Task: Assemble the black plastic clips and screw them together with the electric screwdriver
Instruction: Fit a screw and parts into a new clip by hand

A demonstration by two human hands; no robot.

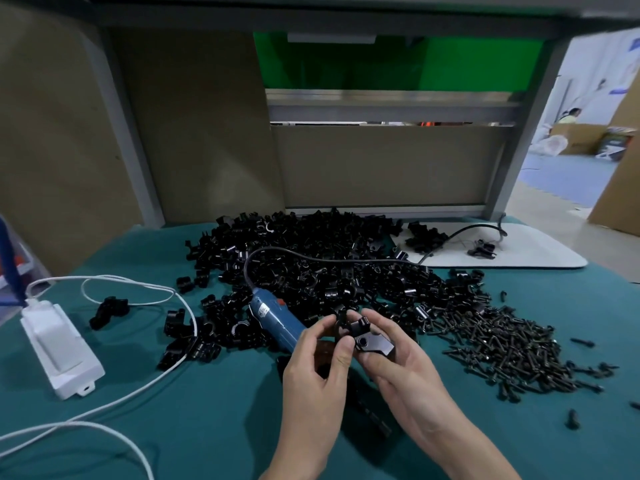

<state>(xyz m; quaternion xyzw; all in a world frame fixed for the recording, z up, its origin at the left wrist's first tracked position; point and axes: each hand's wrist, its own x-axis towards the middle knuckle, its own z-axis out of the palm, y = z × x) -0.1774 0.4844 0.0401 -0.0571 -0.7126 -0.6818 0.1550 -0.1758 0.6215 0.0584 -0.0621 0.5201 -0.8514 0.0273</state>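
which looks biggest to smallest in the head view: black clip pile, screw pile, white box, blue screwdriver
black clip pile
screw pile
white box
blue screwdriver, part hidden behind the left hand, so last two unsure

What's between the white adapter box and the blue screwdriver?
Head view: a loop of white cable and a few loose black clips lie on the teal cloth between the white adapter box and the blue screwdriver.

No writing can be read. The small white label on the blue cylindrical plastic electric screwdriver carries marks too blurred to make out, and the print on the distant dark cardboard box at far right is illegible too.
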